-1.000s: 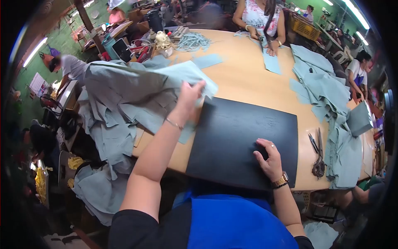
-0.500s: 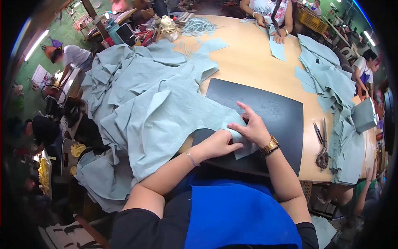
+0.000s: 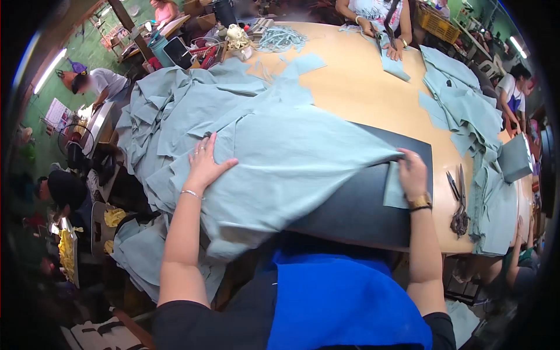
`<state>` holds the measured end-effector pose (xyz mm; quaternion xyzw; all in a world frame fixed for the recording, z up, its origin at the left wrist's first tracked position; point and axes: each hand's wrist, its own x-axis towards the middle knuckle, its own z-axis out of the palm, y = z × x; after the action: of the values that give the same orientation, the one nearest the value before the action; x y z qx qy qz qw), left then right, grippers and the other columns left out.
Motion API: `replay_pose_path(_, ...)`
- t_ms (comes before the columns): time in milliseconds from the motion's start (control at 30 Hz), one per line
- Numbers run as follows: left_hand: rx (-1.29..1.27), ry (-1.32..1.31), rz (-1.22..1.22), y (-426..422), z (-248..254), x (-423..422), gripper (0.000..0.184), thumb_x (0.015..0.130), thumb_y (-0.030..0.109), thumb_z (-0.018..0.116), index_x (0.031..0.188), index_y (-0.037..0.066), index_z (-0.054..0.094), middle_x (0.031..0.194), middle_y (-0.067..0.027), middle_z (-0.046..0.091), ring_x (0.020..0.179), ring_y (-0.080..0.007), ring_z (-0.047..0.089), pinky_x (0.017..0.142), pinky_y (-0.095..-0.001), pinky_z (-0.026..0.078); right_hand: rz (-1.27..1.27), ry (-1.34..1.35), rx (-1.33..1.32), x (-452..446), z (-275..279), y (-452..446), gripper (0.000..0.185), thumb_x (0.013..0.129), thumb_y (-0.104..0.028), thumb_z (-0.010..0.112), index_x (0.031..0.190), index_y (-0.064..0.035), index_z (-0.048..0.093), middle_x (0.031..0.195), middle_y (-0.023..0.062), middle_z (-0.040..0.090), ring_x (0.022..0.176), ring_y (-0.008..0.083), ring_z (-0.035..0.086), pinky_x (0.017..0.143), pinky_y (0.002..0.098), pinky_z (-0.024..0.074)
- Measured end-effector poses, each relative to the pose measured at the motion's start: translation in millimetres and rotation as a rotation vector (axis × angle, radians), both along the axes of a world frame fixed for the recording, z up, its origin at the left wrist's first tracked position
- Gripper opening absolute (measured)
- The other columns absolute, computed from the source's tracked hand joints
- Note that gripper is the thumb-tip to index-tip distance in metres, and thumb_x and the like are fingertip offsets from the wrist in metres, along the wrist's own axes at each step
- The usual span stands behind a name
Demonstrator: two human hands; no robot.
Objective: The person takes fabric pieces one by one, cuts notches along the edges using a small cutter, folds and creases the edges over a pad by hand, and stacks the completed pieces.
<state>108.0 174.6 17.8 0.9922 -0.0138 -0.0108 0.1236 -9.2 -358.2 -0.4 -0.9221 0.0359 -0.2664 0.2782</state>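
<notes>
With left hand [image 3: 207,166] splayed open, gripping nothing, apparently steadies wide pale-green fabric sheet [image 3: 286,149] at left; with right hand [image 3: 414,175] closed in a pinch, holds its corner above black rectangular mat [image 3: 350,204], seemingly for tension.

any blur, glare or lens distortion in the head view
Head view throughout: strong wide-angle bending, with black corners; a tube light glares at upper left; the pale blue-green cloth looks slightly smeared along its lower edge, while the scissors look fairly crisp.
</notes>
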Motion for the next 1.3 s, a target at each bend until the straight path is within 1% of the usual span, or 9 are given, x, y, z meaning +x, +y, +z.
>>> replay_pose_path(167, -0.006, -0.241, -0.085, 1.2, 0.7, 5.1, 0.095, 0.064, 0.062, 0.081, 0.139, 0.011, 0.051, 0.129, -0.0200, 0.061, 0.119, -0.0356, 0.058, 0.102, -0.0484, 0.040, -0.208, 0.125, -0.037, -46.3, -8.0, -51.3, 0.021, 0.091, -0.006, 0.060, 0.111, -0.0045, 0.065, 0.099, 0.0174, 0.067, 0.094, 0.0345, 0.064, 0.083, 0.0391, 0.0498)
replay_pose_path(367, -0.268, -0.163, -0.121, 4.7, 45.9, 27.4, 0.059, 0.069, 0.050, 0.083, 0.108, 0.008, 0.071, 0.088, -0.0158, 0.072, 0.085, -0.0342, 0.069, 0.074, -0.0393, 0.053, -0.139, 0.065, 0.002, -64.0, -6.6, -40.3, 0.018, 0.094, -0.009, 0.059, 0.109, -0.0021, 0.065, 0.097, 0.0164, 0.067, 0.092, 0.0319, 0.065, 0.082, 0.0380, 0.0501)
replay_pose_path(600, 0.131, -0.562, -0.016, 52.3, 160.1, 104.9, 0.053, 0.080, 0.044, 0.075, 0.122, 0.013, 0.064, 0.103, -0.0151, 0.072, 0.097, -0.0350, 0.068, 0.081, -0.0443, 0.052, -0.166, 0.038, -0.010, -61.0, -8.8, -42.3, 0.019, 0.093, -0.009, 0.059, 0.110, -0.0027, 0.065, 0.100, 0.0169, 0.067, 0.094, 0.0331, 0.065, 0.084, 0.0381, 0.0505)
replay_pose_path(667, 0.435, -0.666, 0.016, 74.2, 137.8, 126.3, 0.069, 0.085, 0.043, 0.070, 0.145, 0.020, 0.044, 0.138, -0.0121, 0.056, 0.123, -0.0323, 0.055, 0.097, -0.0582, 0.041, -0.199, 0.048, -0.025, -62.3, -1.6, -36.0, 0.021, 0.092, -0.010, 0.060, 0.111, -0.0047, 0.065, 0.099, 0.0167, 0.068, 0.094, 0.0335, 0.065, 0.083, 0.0388, 0.0508)
replay_pose_path(733, 0.495, -0.836, -0.061, 32.5, 112.5, 109.1, 0.062, 0.089, 0.038, 0.068, 0.143, 0.014, 0.048, 0.140, -0.0160, 0.052, 0.128, -0.0366, 0.049, 0.104, -0.0505, 0.037, -0.207, -0.004, -0.015, -62.6, -6.6, -38.9, 0.023, 0.090, -0.011, 0.063, 0.112, -0.0062, 0.065, 0.100, 0.0166, 0.068, 0.095, 0.0340, 0.065, 0.083, 0.0398, 0.0513)
replay_pose_path(833, -0.013, -0.342, -0.437, -81.7, 78.4, 8.5, 0.061, 0.090, 0.030, 0.067, 0.141, 0.003, 0.047, 0.140, -0.0162, 0.052, 0.132, -0.0361, 0.045, 0.109, -0.0501, 0.033, -0.168, 0.061, -0.009, -64.5, 0.7, -41.3, 0.034, 0.087, -0.016, 0.067, 0.120, -0.0068, 0.061, 0.110, 0.0174, 0.067, 0.104, 0.0346, 0.064, 0.090, 0.0404, 0.0505)
replay_pose_path(967, 0.148, -0.069, -0.805, -163.6, -3.9, -105.6, 0.092, 0.081, 0.074, 0.054, 0.152, 0.019, 0.035, 0.156, -0.0195, 0.031, 0.147, -0.0381, 0.024, 0.110, -0.0725, 0.011, -0.075, 0.267, 0.068, -66.7, 20.4, -66.8, 0.046, 0.085, -0.018, 0.071, 0.128, -0.0104, 0.058, 0.121, 0.0175, 0.065, 0.113, 0.0333, 0.061, 0.096, 0.0396, 0.0482)
replay_pose_path(1133, 0.303, -0.112, -1.081, -221.0, 11.6, -8.6, 0.101, 0.075, 0.082, 0.052, 0.154, 0.023, 0.031, 0.160, -0.0160, 0.025, 0.148, -0.0380, 0.021, 0.112, -0.0704, 0.009, -0.137, 0.798, 0.161, -95.9, 59.5, -154.9, 0.059, 0.081, -0.023, 0.074, 0.134, -0.0070, 0.054, 0.130, 0.0112, 0.060, 0.119, 0.0244, 0.056, 0.100, 0.0359, 0.0447)
replay_pose_path(1300, 0.321, -0.424, -1.094, -259.4, 20.5, 74.9, 0.084, 0.085, 0.070, 0.053, 0.152, 0.023, 0.034, 0.158, -0.0127, 0.030, 0.145, -0.0331, 0.030, 0.115, -0.0667, 0.010, -0.344, 0.399, -0.155, -131.6, -2.6, -202.4, 0.053, 0.082, -0.018, 0.069, 0.133, -0.0063, 0.056, 0.134, 0.0168, 0.058, 0.122, 0.0335, 0.055, 0.104, 0.0391, 0.0433)
